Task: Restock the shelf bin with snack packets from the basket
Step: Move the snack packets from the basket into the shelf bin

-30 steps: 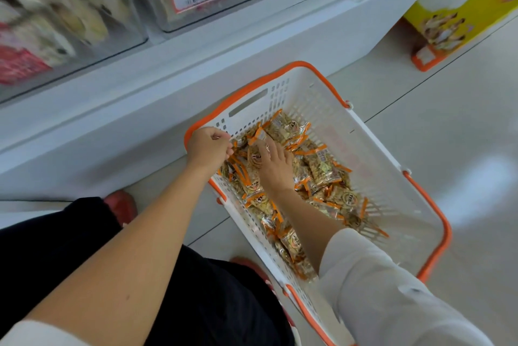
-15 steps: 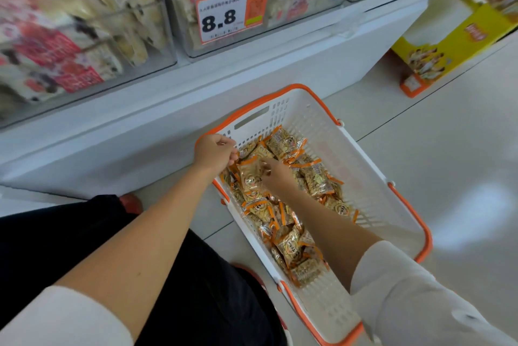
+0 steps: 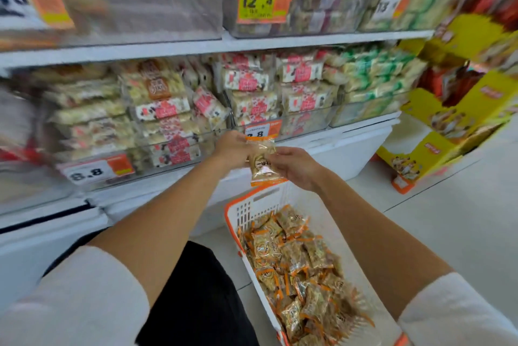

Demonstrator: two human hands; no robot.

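Fingers of our left hand and right hand pinch the clear, orange-edged snack packet above the white, orange-rimmed plastic basket; we should lift it level, squeezing only its sealed edges.

The basket stands open-topped on the floor, its heap of snack packets reachable from above. Over its far rim, the left hand and right hand hold a snack packet, filling that gap. Behind, the lower shelf bins are stacked nearly to the shelf board. The upper clear bin looks largely hollow. Yellow display cartons crowd the right; the floor beside them lies open.
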